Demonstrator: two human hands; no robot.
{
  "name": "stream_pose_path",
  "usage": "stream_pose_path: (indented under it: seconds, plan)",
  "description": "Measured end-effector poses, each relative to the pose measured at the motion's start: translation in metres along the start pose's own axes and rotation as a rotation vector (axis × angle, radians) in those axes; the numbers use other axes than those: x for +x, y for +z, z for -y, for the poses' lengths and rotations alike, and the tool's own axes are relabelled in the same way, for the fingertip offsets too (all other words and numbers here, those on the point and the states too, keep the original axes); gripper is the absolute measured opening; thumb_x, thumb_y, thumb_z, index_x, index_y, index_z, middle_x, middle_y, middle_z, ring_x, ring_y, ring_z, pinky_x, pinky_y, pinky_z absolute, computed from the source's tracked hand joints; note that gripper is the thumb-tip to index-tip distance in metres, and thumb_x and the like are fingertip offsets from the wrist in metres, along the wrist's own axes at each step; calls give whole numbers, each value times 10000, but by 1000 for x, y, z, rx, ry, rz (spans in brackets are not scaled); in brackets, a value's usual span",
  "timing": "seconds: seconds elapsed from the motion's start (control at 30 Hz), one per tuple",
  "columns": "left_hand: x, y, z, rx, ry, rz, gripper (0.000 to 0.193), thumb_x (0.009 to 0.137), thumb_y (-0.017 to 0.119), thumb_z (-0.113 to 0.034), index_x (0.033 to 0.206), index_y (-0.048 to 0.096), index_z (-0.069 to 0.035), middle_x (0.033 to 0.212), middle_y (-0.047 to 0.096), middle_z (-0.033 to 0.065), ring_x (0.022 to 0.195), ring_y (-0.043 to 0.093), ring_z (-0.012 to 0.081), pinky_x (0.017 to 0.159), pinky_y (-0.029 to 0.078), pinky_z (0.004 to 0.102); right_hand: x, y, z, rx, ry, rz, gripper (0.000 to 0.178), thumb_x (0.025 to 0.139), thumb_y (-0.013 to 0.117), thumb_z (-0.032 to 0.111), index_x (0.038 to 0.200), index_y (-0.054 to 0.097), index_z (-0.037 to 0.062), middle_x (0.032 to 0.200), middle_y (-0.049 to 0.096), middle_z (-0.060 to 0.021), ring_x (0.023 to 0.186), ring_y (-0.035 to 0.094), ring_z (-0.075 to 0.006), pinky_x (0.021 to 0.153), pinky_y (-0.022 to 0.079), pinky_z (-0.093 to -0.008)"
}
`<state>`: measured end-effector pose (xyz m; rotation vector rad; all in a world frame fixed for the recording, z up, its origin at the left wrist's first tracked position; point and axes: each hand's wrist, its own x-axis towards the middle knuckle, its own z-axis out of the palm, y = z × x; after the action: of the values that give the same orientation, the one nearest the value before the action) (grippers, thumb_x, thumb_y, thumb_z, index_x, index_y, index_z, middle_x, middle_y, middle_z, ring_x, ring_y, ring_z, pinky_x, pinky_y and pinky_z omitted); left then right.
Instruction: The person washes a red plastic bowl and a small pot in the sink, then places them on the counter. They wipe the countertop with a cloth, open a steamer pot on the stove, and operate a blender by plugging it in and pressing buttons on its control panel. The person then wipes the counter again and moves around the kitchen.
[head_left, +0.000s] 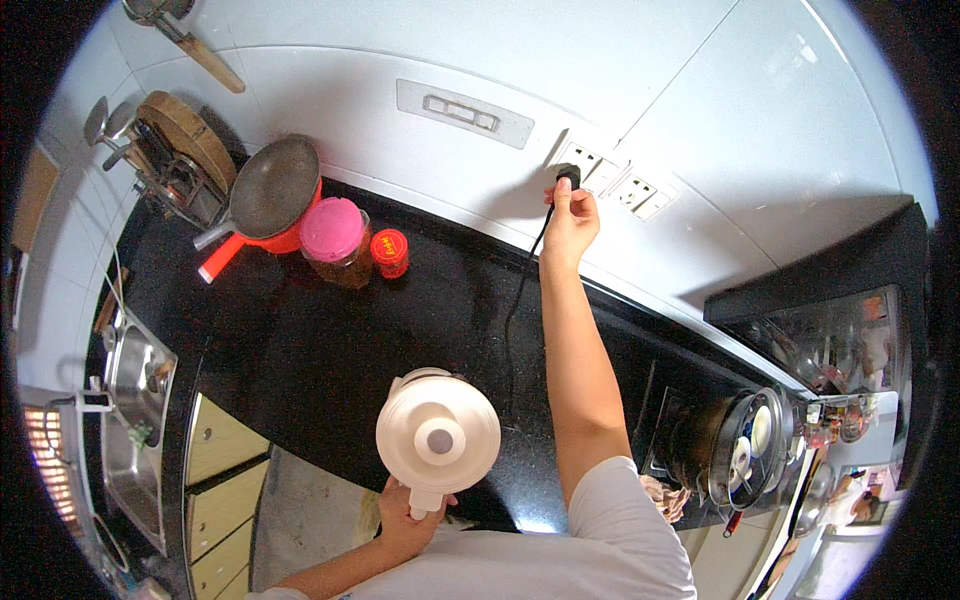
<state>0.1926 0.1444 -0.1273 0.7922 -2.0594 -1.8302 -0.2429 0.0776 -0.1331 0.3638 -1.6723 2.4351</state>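
Observation:
A cream electric kettle (pixel 468 418) with a round lid sits near the front edge of the black counter, its handle toward me. My left hand (pixel 402 530) is closed around that handle. Up at the wall, my right hand (pixel 572 222) pinches a black plug (pixel 568 174) against or just before the left wall socket (pixel 582 160). Whether its prongs are in is hidden. From the plug a black cord (pixel 516 310) hangs down and runs across the counter toward the kettle.
At the back left stand a red-handled pan (pixel 275 185), a pink-lidded jar (pixel 334 232), a small red-lidded container (pixel 390 252) and a utensil rack (pixel 170 150). A second socket (pixel 640 196) is beside the first. A steel sink (pixel 140 370) lies left; a pot (pixel 745 440) stands right.

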Motion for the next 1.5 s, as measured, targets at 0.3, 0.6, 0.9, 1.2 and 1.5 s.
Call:
stream_pose_path:
  seconds: [0.3, 0.6, 0.9, 1.2, 1.5]
  plan:
    - [2, -2, -17, 54, -13, -29, 68, 840, 631, -150, 810, 681, -117, 760, 683, 16, 786, 646, 205, 839, 432, 382, 2, 7, -14, -89, 93, -267, 477, 778, 822, 227, 878, 380, 81, 826, 462, -36, 740, 449, -138, 701, 435, -280]
    - [-1, -33, -32, 145, 41, 182, 290, 832, 723, -224, 1034, 639, -33, 980, 643, 133, 931, 633, 284, 840, 485, 368, 13, -29, 19, -486, -27, 23, 317, 780, 801, 236, 834, 582, 14, 704, 581, -34, 633, 525, -128, 602, 443, -256]
    - [5, -110, -29, 336, 140, 356, 555, 865, 700, -262, 1313, 448, -51, 1320, 452, 156, 1210, 488, 316, 1010, 409, 397, 26, -14, 34, 31, 332, 140, 184, 985, 540, 145, 1022, 629, -12, 945, 705, -129, 865, 684, -207, 817, 533, -319]
    - [73, -167, 31, 235, 209, 440, 590, 898, 666, -225, 1377, 386, -25, 1360, 424, 184, 1239, 455, 311, 1055, 372, 405, -74, -11, 109, 35, 207, 105, 415, 978, 551, 159, 1305, 476, -84, 1173, 639, -170, 1125, 603, -268, 1037, 449, -375]
    - [192, -123, 76, 438, 526, 893, 1268, 567, 917, -263, 1517, 100, -73, 1545, 153, 195, 1438, 188, 365, 1178, 233, 448, -423, -157, 91, -678, 62, -184, 158, 941, 541, 37, 1071, 457, 69, 925, 518, -62, 787, 509, -122, 686, 473, -273]
